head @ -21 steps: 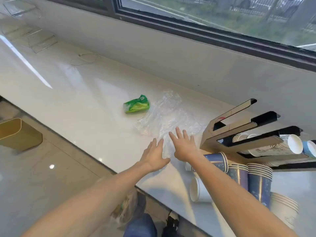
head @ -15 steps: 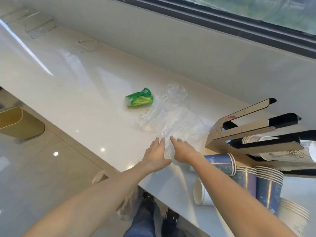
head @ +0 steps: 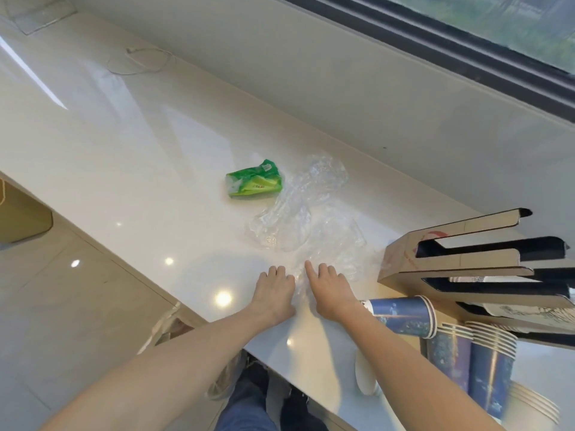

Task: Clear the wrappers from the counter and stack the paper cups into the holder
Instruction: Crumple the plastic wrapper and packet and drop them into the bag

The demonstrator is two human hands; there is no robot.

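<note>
- The clear plastic wrapper [head: 306, 231] lay crumpled on the table [head: 124, 157], thin and slippery; a gathering grab could likely catch only its near edge and let the rest trail or slide.
- A sweep to the right risked knocking the loose paper cups [head: 404, 311] lying beside the cardboard holder [head: 451, 259].
- The green wrapper [head: 254, 179] sat just beyond the clear one, out of the hands' reach, and could be left behind.
- The left hand [head: 273, 290] rested at the clear wrapper's near edge, fingers bent down; whether it gripped plastic could not be told.
- The right hand [head: 329, 290] lay on the plastic, forefinger extended, other fingers curling; its hold was equally unclear.
</note>
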